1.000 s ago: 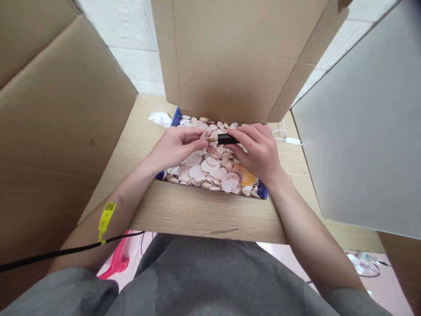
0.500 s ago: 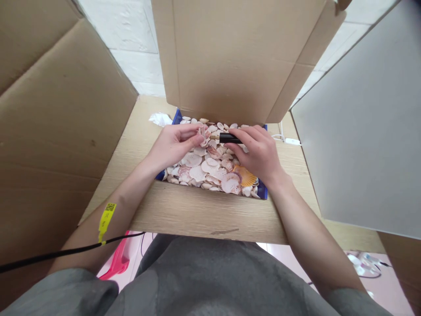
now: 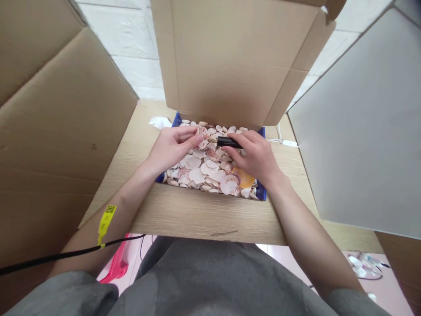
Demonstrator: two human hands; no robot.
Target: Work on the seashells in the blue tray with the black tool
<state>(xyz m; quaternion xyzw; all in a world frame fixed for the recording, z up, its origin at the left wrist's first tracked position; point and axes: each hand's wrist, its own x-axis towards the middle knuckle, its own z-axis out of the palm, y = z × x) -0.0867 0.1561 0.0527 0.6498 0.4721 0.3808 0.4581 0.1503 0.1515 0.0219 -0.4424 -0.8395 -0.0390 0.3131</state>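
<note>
Single head-worn view, aimed forward and steeply down from above wearer's torso. Tabletop (image 3: pixel 197 215) and shell box (image 3: pixel 261 193) near, mid-frame; wearer's shirt (image 3: pixel 210 281) closest, lower edge; wall (image 3: pixel 128 39) behind, top. No second view for overlap.

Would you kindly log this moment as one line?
left hand: pinches small shell | right hand: grips black tool, brass-coloured tip facing shell | below both: blue-edged box of loose shells

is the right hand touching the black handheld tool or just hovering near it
Touching. The head view shows the right hand with its thumb and fingers gripping the black handheld tool.
</note>
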